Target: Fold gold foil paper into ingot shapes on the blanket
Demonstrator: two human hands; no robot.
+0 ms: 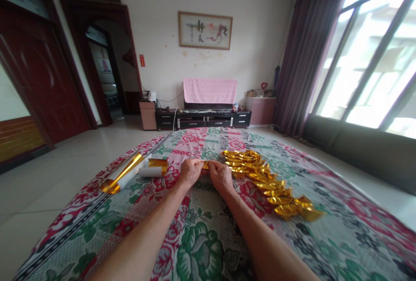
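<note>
A small piece of gold foil paper (206, 166) is stretched between my two hands above the middle of the table. My left hand (191, 172) is closed on its left end, thumb and fingers pinched together. On the other end my right hand (221, 174) is closed in the same way. Most of the foil is hidden by the fingers. Close to my right hand, several folded gold foil ingots (269, 181) lie in overlapping rows that run toward the near right. Left of my left hand lie curled gold foil sheets (125, 173) with white backs, and a smaller white-backed roll (151, 171).
A floral tablecloth (201, 246) in red, green and grey covers the round table. Beyond it stand a low black TV cabinet (208, 121) and a screen under a pink cloth (210, 90). A purple curtain (292, 60) and windows are on the right, a dark red door (45, 69) on the left.
</note>
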